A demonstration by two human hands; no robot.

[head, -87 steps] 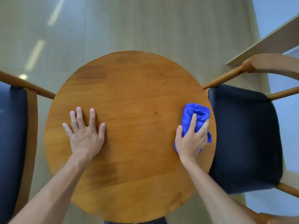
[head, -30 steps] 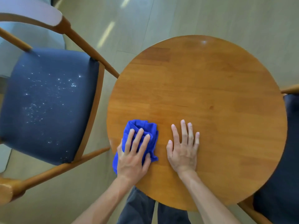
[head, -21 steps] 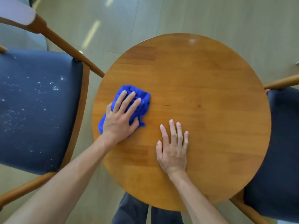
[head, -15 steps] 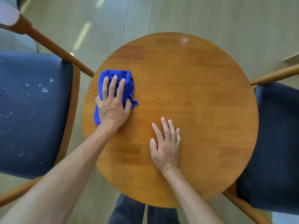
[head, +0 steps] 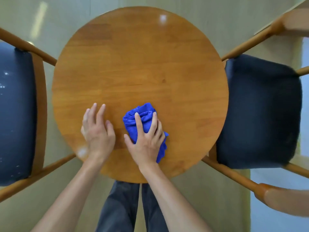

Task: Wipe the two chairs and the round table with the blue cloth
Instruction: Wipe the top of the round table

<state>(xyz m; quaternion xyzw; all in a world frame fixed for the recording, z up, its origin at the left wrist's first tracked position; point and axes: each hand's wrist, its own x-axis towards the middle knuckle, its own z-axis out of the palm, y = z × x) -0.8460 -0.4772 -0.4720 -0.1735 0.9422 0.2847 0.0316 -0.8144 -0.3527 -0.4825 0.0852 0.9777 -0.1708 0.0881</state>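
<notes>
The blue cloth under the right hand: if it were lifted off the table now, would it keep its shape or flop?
The blue cloth would probably flop: it lies bunched in soft folds under the right hand, not flat. It looks like plush fabric, so likely light. Pushed across the smooth wooden table, it should slide rather than roll, perhaps rumpling further.

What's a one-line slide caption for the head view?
Right hand presses a bunched blue cloth on the round wooden table; left hand rests flat beside it.
</notes>
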